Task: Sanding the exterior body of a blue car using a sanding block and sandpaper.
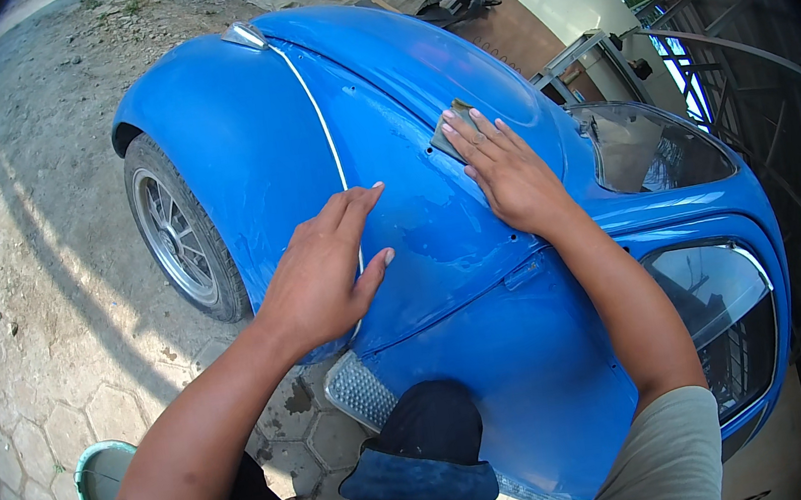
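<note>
Basin: a pale green basin (98,477) sat on the paved ground at the lower left, just outside the person's left elbow, only part of its rim in sight.
Ground: grey paving stones (20,327) ran along the left side, with a band of shadow falling across them.
Wheel: a spoked wheel (181,239) with a dark tyre stood under the front fender, well to the left of both hands.
Fender: the rounded blue fender (227,141) bulged over the wheel, with a thin bright trim strip (317,120) running down its inner edge.
Left hand: the left hand (323,269) lay flat and open on the blue car body (494,358), its fingers spread across the seam where fender met body, holding nothing; the thumb pointed right.
Running board: a ribbed metal step (358,390) showed below the left hand at the lower edge of the body.
Knee: a dark trouser knee with a blue patch (427,462) pressed close to the lower panel.
Dull patch: a paler, scuffed area of paint (429,236) lay between the two hands.
Right hand: the right hand (500,168) pressed flat with fingers together, pinning a piece of sandpaper beneath the fingertips.
Sandpaper: the grey-brown sandpaper (451,129) lay on the upper curve of the body near the bonnet edge, mostly hidden by the fingers.
Windows: the windscreen (643,145) and a side window (705,288) sat at the right.
</note>
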The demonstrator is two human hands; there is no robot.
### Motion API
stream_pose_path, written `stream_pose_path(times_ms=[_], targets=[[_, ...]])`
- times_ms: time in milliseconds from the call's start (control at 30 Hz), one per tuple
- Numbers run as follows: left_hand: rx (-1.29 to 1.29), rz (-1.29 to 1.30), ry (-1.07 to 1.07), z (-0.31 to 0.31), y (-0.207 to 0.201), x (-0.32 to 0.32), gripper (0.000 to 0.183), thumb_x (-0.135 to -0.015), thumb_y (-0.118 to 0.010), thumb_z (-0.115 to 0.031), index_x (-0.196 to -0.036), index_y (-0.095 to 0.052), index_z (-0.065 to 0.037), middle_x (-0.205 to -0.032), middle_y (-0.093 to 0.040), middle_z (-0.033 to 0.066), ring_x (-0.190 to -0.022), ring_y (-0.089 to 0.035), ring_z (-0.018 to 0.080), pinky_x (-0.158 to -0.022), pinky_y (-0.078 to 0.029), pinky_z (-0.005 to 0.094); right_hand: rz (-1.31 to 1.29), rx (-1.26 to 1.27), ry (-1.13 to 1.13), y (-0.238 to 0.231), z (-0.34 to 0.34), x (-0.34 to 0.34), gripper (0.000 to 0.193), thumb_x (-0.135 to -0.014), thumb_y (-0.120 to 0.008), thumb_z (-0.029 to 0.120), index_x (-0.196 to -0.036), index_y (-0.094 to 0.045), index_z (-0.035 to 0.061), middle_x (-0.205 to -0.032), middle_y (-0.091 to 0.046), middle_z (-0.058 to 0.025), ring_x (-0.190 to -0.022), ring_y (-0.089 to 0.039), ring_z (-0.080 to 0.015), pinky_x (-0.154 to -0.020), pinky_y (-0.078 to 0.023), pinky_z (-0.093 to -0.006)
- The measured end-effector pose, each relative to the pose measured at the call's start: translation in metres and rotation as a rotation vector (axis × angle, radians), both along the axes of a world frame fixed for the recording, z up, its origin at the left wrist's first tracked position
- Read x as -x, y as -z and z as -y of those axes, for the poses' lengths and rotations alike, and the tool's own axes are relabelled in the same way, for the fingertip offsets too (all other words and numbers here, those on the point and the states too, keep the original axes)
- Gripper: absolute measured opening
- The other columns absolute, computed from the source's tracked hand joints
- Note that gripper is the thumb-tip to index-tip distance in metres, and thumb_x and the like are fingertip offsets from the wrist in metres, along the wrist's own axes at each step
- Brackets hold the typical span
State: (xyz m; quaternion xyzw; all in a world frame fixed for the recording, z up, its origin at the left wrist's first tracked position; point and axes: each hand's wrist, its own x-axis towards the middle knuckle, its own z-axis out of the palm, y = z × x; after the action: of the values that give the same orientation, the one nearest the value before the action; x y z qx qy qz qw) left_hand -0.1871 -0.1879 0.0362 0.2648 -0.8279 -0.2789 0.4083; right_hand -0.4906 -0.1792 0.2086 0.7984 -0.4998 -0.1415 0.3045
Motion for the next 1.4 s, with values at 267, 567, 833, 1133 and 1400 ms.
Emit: stream_pose_path(times_ms=[267,567,833,1133,1400], targets=[[-0.073,-0.329,-0.239,0.067,0.044,0.114,0.091,-0.112,-0.075,-0.041,-0.180,-0.030,-0.001,-0.186,-0.028,0.0279,-0.165,-0.043,0.0512,-0.133,-0.042,0.0563,-0.037,-0.005,-0.042,0.009,0.027,-0.013,0.063,-0.120,-0.053,0.023,-0.180,-0.041,0.0123,-0.190,-0.035,-0.0053,-0.175,-0.031,-0.0354,-0.143,-0.027,-0.0566],[0.086,-0.355,-0.165,0.050,0.084,0.109,0.083,-0.108,-0.079,-0.029,-0.178,-0.041,-0.011,-0.185,-0.035,0.0201,-0.167,-0.042,0.0450,-0.135,-0.043,0.0545,-0.053,0.041,-0.054,0.029,0.140,-0.038,0.059,-0.119,-0.051,0.022,-0.177,-0.046,0.0114,-0.189,-0.037,-0.0046,-0.174,-0.033,-0.0335,-0.142,-0.028,-0.0578],[0.065,-0.384,-0.189,0.060,0.089,0.115,0.074,-0.108,-0.074,-0.019,-0.176,-0.044,-0.011,-0.180,-0.041,0.0193,-0.166,-0.044,0.0442,-0.135,-0.043,0.0531,-0.098,0.092,0.045,0.050,0.222,-0.076,0.059,-0.121,-0.047,0.025,-0.179,-0.044,0.0162,-0.190,-0.036,-0.0018,-0.174,-0.034,-0.0308,-0.142,-0.027,-0.0597],[0.076,-0.481,-0.270,0.076,0.078,0.093,0.048,-0.107,-0.069,-0.011,-0.154,-0.065,-0.004,-0.156,-0.065,0.0190,-0.154,-0.056,0.0424,-0.133,-0.043,0.0547,-0.183,0.091,-0.038,0.041,0.153,-0.057,0.059,-0.120,-0.049,0.025,-0.178,-0.047,0.0133,-0.188,-0.039,-0.0041,-0.172,-0.038,-0.0328,-0.141,-0.028,-0.0584],[0.149,-0.459,-0.496,0.112,0.065,0.045,0.034,-0.106,-0.066,-0.009,-0.139,-0.073,-0.006,-0.140,-0.073,0.0164,-0.148,-0.062,0.0369,-0.134,-0.040,0.0538,-0.175,0.148,-0.005,0.061,0.231,-0.079,0.059,-0.121,-0.049,0.027,-0.178,-0.046,0.0136,-0.188,-0.039,-0.0038,-0.172,-0.038,-0.0332,-0.142,-0.026,-0.0596]])
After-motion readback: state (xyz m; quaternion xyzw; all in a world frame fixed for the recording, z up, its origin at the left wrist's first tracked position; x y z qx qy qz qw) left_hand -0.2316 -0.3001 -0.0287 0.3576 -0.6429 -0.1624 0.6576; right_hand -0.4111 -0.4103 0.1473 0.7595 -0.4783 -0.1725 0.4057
